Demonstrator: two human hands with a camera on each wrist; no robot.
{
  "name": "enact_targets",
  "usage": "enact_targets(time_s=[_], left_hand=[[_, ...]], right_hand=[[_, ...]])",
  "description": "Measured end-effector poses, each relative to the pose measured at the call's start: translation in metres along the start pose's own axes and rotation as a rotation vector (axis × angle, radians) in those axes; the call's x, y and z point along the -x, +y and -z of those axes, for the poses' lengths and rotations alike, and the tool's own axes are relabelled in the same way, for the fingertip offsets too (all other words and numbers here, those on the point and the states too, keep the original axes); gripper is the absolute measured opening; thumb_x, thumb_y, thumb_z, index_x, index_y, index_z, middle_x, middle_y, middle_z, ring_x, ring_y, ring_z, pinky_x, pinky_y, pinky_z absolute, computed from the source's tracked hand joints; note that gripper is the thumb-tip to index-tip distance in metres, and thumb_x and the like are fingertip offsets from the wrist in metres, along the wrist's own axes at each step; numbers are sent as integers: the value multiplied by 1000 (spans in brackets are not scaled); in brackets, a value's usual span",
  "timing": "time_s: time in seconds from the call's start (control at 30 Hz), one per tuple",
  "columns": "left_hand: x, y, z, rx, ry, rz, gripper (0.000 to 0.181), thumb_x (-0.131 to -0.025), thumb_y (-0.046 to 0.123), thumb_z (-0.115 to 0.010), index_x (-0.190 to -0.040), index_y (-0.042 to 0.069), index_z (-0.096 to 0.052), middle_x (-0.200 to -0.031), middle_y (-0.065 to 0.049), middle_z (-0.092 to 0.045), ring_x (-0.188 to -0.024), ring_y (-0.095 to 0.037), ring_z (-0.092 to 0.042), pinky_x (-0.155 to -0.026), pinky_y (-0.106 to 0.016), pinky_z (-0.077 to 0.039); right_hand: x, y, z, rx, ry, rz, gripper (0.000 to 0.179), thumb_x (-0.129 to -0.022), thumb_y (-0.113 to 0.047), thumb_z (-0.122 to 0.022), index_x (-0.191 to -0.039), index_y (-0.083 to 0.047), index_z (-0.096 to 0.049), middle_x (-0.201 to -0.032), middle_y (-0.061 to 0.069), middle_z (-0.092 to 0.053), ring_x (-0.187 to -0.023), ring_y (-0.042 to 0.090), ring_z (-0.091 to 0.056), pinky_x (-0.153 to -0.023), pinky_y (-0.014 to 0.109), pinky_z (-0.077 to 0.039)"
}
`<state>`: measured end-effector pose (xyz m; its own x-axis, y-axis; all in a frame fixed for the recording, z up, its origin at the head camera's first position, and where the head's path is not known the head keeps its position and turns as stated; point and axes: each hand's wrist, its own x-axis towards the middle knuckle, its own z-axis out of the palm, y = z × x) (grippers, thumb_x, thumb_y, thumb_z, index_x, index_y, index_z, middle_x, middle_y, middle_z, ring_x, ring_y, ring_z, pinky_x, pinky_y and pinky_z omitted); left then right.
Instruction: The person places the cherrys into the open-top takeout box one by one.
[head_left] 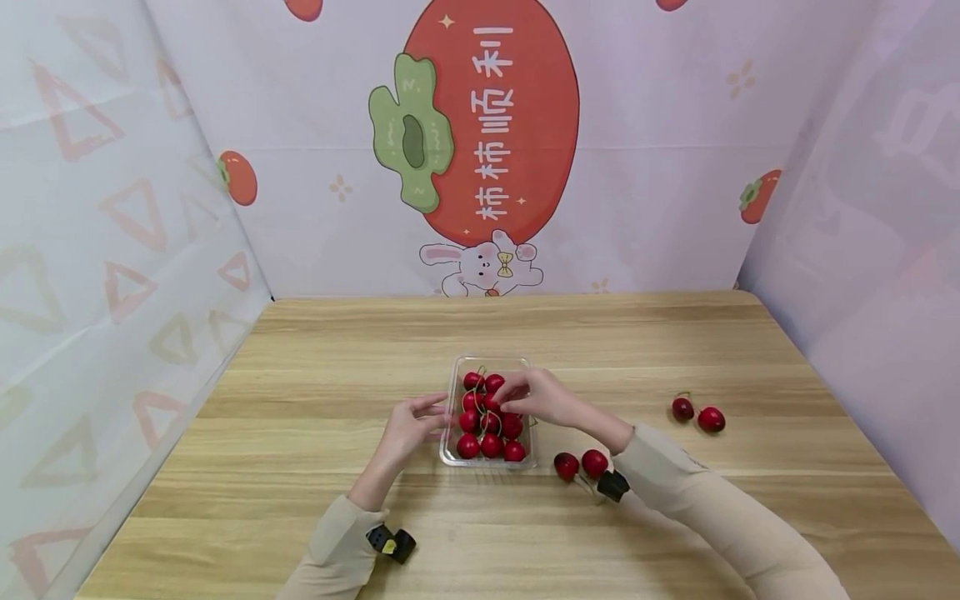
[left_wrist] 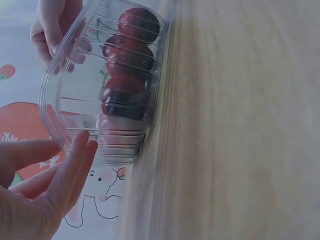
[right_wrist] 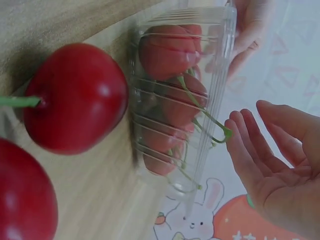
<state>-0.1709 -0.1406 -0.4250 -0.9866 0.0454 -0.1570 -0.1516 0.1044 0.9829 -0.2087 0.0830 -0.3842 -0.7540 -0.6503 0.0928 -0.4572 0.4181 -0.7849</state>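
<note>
A clear plastic box [head_left: 446, 454] stands on the table with several red cherries [head_left: 491, 446] in it, some with green stems. My left hand [head_left: 408, 429] is at the box's left side. In the left wrist view its straight fingers [left_wrist: 75, 162] touch the wall near the rim. My right hand [head_left: 543, 398] hovers over the box's right rim, above the cherries. In the right wrist view its fingers are loosely bent with nothing between them, close to a stem [right_wrist: 227, 134] that sticks out past the rim.
Two cherries [head_left: 566, 467] lie on the wooden table [head_left: 300, 392] just right of the box, beside my right wrist. Another pair, one of them a cherry [head_left: 711, 419], lies farther right. A patterned cloth [head_left: 645, 167] hangs behind the table.
</note>
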Motion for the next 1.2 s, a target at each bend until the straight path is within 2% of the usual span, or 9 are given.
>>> enact_targets(time_s=[0.3,0.5,0.6,0.8,1.03,1.2], left_hand=[[-1,-3,1,-4,3,5,38,-79,-8,-58,-116,-9,-52,-100,-29,-59,-84,-36,-62,-68,-37,-56],[-1,-2,0,-3,9,-2,37,-79,-8,-58,-115,-10,-52,-99,-29,-59,-82,-36,-62,-68,-37,-56],[-1,-3,0,-9,9,-5,36,-79,-8,-57,-115,-10,-52,-99,-29,-59,-82,-35,-63,-67,-37,-57],[-1,-3,1,-20,10,6,37,-79,-7,-58,-115,-7,-53,-99,-27,-60,-84,-34,-62,-67,-35,-57],[-1,-2,0,-19,11,-1,37,-80,-7,-58,-116,-9,-52,-99,-29,-59,-84,-36,-62,-68,-37,-56],[0,-1,0,-10,13,4,37,-79,-7,-58,-116,-9,-52,-99,-29,-59,-84,-36,-62,-68,-37,-56]], right_hand=[[18,0,13,22,2,20,14,-81,-2,-60,-92,3,-66,-91,11,-65,-80,16,-60,-65,18,-53],[30,4,19,36,2,49,14,-82,-1,-59,-93,4,-65,-91,14,-65,-81,20,-60,-70,28,-54],[36,8,22,52,7,72,13,-81,0,-59,-92,4,-65,-90,13,-65,-80,20,-60,-70,30,-55],[47,11,24,41,-2,37,13,-81,0,-59,-93,3,-65,-90,11,-65,-79,17,-60,-71,29,-54],[60,18,26,74,-25,40,13,-81,0,-60,-92,5,-64,-90,15,-64,-78,17,-61,-69,26,-55],[70,20,28,110,-29,6,14,-81,-2,-60,-93,3,-65,-90,13,-64,-78,14,-60,-70,26,-54]])
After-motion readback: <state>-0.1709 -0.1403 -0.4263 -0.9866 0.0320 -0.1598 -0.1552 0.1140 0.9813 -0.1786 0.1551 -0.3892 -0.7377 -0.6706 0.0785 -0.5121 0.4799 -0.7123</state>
